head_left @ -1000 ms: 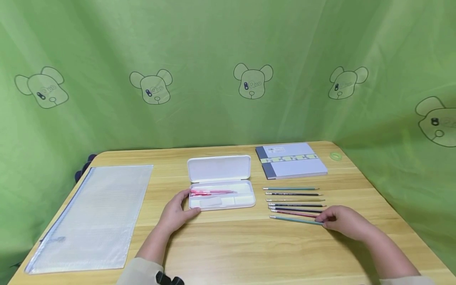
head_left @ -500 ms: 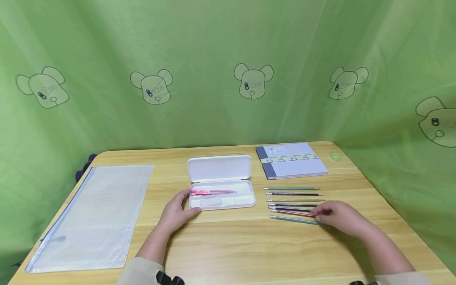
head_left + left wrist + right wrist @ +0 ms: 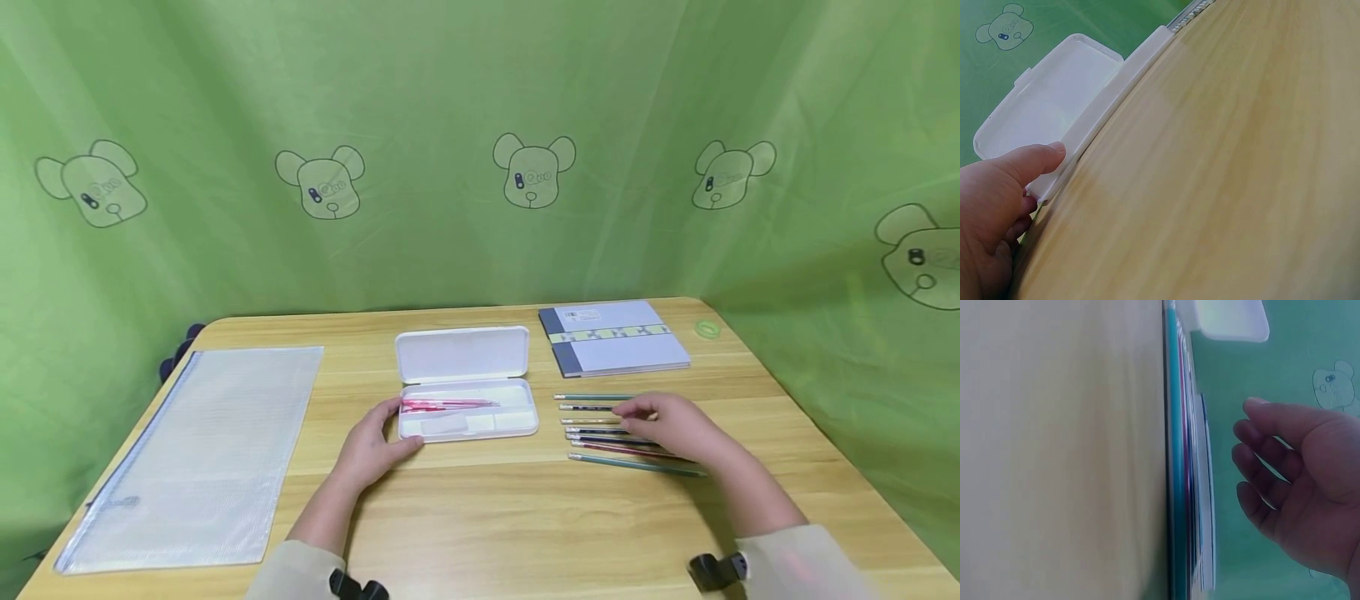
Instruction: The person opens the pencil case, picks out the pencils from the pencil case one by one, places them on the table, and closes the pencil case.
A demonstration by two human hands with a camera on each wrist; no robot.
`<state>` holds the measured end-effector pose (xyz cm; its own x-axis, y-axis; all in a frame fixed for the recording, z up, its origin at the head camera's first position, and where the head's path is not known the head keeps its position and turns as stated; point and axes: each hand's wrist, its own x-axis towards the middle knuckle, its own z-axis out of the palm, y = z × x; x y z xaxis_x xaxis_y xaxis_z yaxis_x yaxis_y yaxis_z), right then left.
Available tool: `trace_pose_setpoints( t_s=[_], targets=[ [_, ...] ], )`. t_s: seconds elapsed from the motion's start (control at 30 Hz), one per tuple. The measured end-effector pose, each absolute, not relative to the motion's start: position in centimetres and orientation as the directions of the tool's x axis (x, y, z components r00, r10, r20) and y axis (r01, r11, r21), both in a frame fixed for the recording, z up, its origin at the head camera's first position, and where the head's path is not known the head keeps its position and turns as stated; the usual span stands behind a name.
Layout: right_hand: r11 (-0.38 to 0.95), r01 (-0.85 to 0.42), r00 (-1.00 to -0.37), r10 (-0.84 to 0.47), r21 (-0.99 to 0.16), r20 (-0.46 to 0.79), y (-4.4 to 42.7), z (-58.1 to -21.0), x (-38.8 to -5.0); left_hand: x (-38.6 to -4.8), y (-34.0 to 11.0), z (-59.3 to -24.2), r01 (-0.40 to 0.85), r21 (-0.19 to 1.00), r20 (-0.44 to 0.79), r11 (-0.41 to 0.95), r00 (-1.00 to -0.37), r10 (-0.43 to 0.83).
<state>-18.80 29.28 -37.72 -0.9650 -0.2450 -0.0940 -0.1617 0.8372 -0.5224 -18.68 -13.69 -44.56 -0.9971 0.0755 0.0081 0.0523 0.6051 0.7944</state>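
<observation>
A white pencil case (image 3: 517, 423) lies with its lid (image 3: 461, 354) up. Inside it are pink pens (image 3: 442, 405) and a whitish block (image 3: 444, 425). My left hand (image 3: 367, 448) grips the case's left end, thumb at the front wall, as the left wrist view also shows. To the right, several pencils lie in rows, among them a teal pencil (image 3: 622, 462) nearest me and a green pencil (image 3: 592, 397) farthest. My right hand (image 3: 675, 425) hovers over their right part, covering some ends. In the right wrist view its fingers (image 3: 1257, 465) are loosely bent, with nothing between them.
A mesh zip pouch (image 3: 202, 458) lies at the left of the wooden table (image 3: 480, 525). Behind the pencils is a notebook (image 3: 618, 337) with a patterned band, and a small green ring (image 3: 707, 329) lies at its right. A green curtain (image 3: 427, 250) stands around the table.
My right hand has left the near pencils' right ends and moved left and away over the farther ones. The teal pencil's tip is now uncovered. My left hand stays on the case.
</observation>
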Motion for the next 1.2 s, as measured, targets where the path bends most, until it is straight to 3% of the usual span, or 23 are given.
trace_pose_setpoints(
  t_s=[0.57,1.2],
  targets=[
    [0.740,-0.188,-0.961,-0.275,-0.645,-0.036,22.6,-36.6,-24.7,-18.8,-13.8,-44.6,0.051,0.799,0.010,0.599,-0.997,0.071],
    [0.657,-0.132,-0.982,-0.191,-0.742,0.006,18.1,-36.1,-29.7,-18.9,-13.9,-44.7,0.055,0.801,0.017,0.596,-0.997,0.070]
  ],
)
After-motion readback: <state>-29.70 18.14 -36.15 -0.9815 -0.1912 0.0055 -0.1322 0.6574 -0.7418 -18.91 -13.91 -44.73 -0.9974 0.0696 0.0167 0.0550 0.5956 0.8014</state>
